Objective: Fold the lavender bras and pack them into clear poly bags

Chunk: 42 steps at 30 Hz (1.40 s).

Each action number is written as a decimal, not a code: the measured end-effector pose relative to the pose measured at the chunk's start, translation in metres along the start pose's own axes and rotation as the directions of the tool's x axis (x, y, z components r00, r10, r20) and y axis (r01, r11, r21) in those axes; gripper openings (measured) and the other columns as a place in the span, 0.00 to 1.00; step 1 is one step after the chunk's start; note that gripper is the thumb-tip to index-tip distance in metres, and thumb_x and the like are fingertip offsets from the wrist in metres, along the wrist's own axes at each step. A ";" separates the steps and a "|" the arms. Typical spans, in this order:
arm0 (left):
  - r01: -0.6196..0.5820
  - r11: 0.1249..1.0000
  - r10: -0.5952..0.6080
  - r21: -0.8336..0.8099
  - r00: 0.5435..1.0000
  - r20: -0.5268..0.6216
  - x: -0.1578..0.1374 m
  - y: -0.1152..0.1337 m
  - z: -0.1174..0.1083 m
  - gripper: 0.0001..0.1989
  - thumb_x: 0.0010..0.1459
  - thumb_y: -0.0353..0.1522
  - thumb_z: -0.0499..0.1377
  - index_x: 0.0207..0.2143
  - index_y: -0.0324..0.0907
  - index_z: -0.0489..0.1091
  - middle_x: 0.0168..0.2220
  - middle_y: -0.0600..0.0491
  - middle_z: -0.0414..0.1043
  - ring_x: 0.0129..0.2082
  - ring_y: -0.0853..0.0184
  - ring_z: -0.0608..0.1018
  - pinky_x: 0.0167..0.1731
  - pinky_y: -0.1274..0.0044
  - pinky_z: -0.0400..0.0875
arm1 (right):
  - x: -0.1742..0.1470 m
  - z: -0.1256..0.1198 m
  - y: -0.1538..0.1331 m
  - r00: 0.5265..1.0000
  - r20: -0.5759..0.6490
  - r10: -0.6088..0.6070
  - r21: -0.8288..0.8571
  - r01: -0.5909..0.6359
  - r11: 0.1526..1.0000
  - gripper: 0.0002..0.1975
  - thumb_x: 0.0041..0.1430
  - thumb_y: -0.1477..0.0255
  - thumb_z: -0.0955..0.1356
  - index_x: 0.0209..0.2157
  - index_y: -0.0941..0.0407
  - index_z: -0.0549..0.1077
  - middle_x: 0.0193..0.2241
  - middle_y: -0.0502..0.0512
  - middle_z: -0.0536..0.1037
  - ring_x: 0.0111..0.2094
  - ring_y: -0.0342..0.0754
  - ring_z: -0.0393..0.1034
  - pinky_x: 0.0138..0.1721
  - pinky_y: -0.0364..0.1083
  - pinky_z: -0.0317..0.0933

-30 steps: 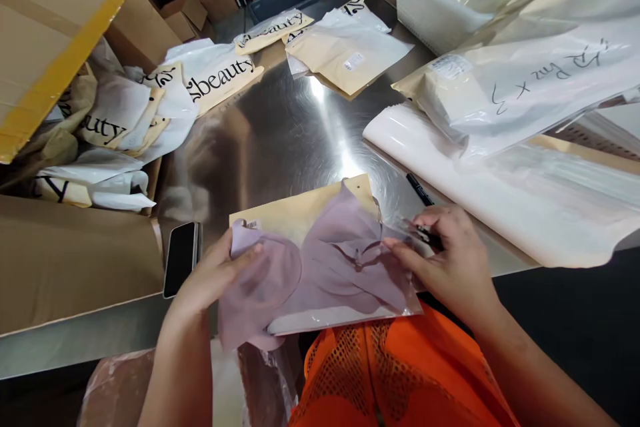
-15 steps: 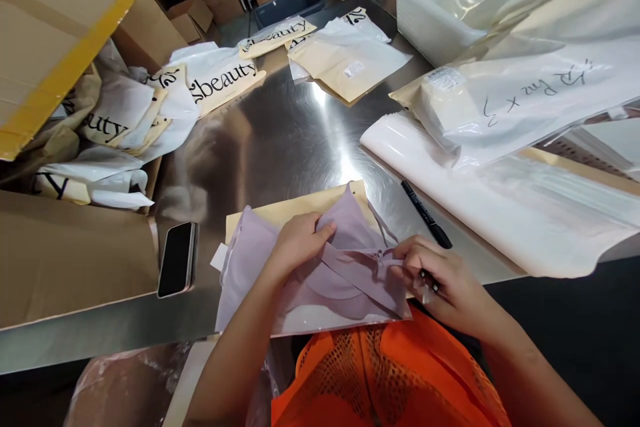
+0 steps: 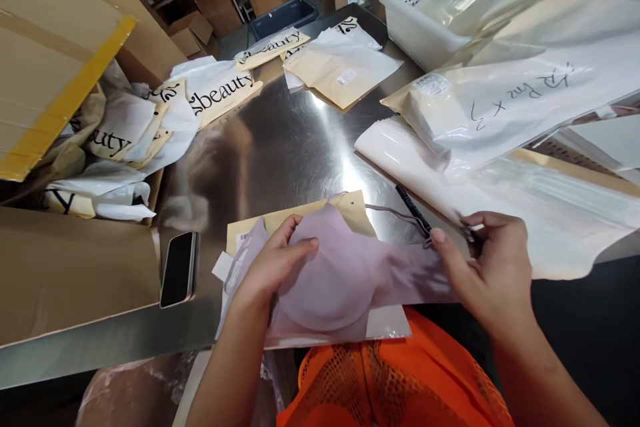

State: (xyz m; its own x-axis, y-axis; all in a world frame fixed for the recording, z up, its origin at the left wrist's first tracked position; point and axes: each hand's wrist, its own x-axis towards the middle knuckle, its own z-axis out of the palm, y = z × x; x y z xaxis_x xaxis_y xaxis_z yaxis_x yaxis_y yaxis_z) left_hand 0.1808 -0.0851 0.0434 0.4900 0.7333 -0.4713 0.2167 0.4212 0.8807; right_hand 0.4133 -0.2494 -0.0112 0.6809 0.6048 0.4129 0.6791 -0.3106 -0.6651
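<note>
L hand [image 3: 273,267] lies flat, fingers spread, pressing on the mauve garment [image 3: 335,280] – not gripping it. Garment is spread over a tan envelope [image 3: 295,220] and a clear bag [image 3: 385,323] at the near edge of the steel counter [image 3: 280,140]. R hand [image 3: 487,267] is closed in a pinch on the garment's R end, where a thin strap [image 3: 395,213] trails off across the counter; exact contact blurred. Black marker [image 3: 411,207] lies just beyond the strap, beside a pile of white plastic bags [image 3: 500,173]. Phone [image 3: 179,268] sits face-up left of the envelope, near a cardboard box [image 3: 65,260] w/ printed mailers [image 3: 220,83] – more mailers farther back. White basket [image 3: 415,7] at far right.
</note>
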 end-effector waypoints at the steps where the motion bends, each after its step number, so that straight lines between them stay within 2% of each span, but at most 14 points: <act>1: -0.005 1.000 0.005 -0.002 1.000 0.007 -0.003 0.000 0.001 0.19 0.46 0.36 0.69 0.42 0.42 0.74 0.36 0.51 0.76 0.34 0.64 0.76 0.33 0.78 0.70 | -0.003 -0.002 -0.007 0.998 0.049 -0.034 0.061 0.031 0.998 0.17 0.63 0.61 0.67 0.46 0.57 0.66 0.38 0.60 0.69 0.35 0.49 0.67 0.33 0.47 0.62; 3: -0.004 1.000 0.004 0.014 1.000 0.031 -0.008 0.000 0.003 0.22 0.47 0.39 0.69 0.45 0.40 0.75 0.38 0.48 0.77 0.36 0.62 0.77 0.35 0.77 0.71 | -0.010 -0.005 -0.023 0.980 0.146 -0.135 0.173 0.109 0.979 0.16 0.66 0.63 0.63 0.51 0.56 0.65 0.39 0.59 0.70 0.36 0.49 0.68 0.35 0.47 0.64; 7: 0.032 0.994 -0.037 0.103 0.998 0.041 -0.015 -0.003 0.003 0.19 0.50 0.44 0.67 0.36 0.37 0.77 0.30 0.49 0.76 0.29 0.64 0.75 0.30 0.77 0.69 | -0.022 -0.007 -0.044 0.930 0.251 -0.270 0.258 0.204 0.944 0.15 0.66 0.67 0.63 0.54 0.53 0.68 0.41 0.58 0.69 0.43 0.50 0.69 0.40 0.46 0.67; 13: 0.030 0.977 -0.036 0.211 0.999 0.024 -0.026 -0.001 0.004 0.19 0.53 0.47 0.64 0.32 0.39 0.75 0.29 0.50 0.74 0.29 0.64 0.73 0.29 0.77 0.66 | -0.025 -0.009 -0.044 0.897 0.216 -0.386 0.322 0.308 0.895 0.16 0.64 0.68 0.67 0.53 0.50 0.72 0.39 0.56 0.71 0.40 0.48 0.71 0.39 0.45 0.69; 18: -0.013 0.951 0.007 0.310 1.000 0.021 -0.031 0.003 0.009 0.19 0.55 0.48 0.62 0.32 0.39 0.75 0.30 0.50 0.73 0.31 0.62 0.72 0.30 0.76 0.66 | -0.027 -0.012 -0.049 0.868 0.165 -0.469 0.357 0.391 0.848 0.22 0.60 0.74 0.71 0.56 0.48 0.71 0.37 0.54 0.76 0.35 0.47 0.71 0.36 0.46 0.67; 22: -0.044 0.933 0.034 0.358 0.999 0.034 -0.035 0.004 0.013 0.19 0.56 0.47 0.60 0.32 0.40 0.75 0.31 0.50 0.73 0.31 0.62 0.72 0.30 0.76 0.66 | -0.028 -0.010 -0.054 0.848 0.170 -0.502 0.339 0.428 0.838 0.22 0.61 0.74 0.70 0.56 0.49 0.71 0.35 0.53 0.76 0.31 0.45 0.68 0.32 0.46 0.65; 28: -0.050 0.937 0.026 0.346 0.997 0.074 -0.040 0.008 0.015 0.17 0.58 0.46 0.60 0.31 0.41 0.75 0.29 0.52 0.74 0.29 0.64 0.72 0.28 0.78 0.65 | -0.031 -0.008 -0.052 0.842 0.170 -0.512 0.339 0.438 0.832 0.21 0.60 0.75 0.70 0.55 0.50 0.72 0.36 0.54 0.75 0.30 0.45 0.66 0.31 0.45 0.64; 42: -0.026 0.934 -0.004 0.356 0.996 0.085 -0.043 0.007 0.011 0.17 0.59 0.46 0.60 0.33 0.41 0.74 0.34 0.51 0.74 0.36 0.61 0.73 0.35 0.77 0.68 | -0.027 -0.014 -0.052 0.808 0.204 -0.553 0.352 0.467 0.811 0.22 0.58 0.77 0.71 0.54 0.54 0.72 0.35 0.53 0.75 0.31 0.45 0.63 0.33 0.45 0.61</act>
State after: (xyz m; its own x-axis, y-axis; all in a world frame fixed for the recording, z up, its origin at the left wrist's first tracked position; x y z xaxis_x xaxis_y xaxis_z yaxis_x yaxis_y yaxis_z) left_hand 0.1708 -0.1196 0.0704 0.5590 0.6835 -0.4693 0.4899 0.1844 0.8520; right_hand 0.3636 -0.2601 0.0209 0.1185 0.8099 0.5744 0.7724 0.2883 -0.5659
